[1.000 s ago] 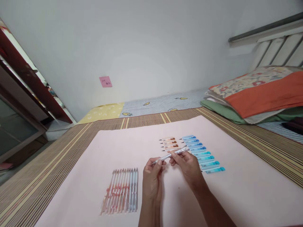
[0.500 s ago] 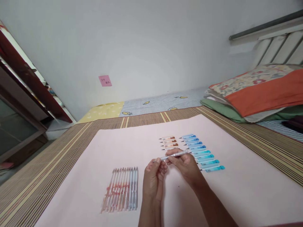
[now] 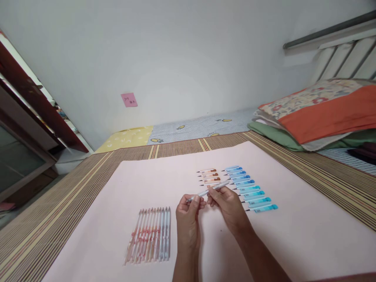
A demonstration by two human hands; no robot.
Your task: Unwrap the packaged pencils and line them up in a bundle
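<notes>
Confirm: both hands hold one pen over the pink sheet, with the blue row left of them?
No: the head view shows the blue row right of them. The left hand and right hand do hold one pen over the pink sheet.

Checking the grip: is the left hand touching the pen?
Touching. The head view shows the left hand pinching the left end of the pen between its fingertips.

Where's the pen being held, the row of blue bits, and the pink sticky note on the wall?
pen (image 3: 205,193), head view, on the bare middle of its barrel.
row of blue bits (image 3: 249,188), head view, on a middle piece.
pink sticky note (image 3: 129,100), head view, on its centre.
</notes>
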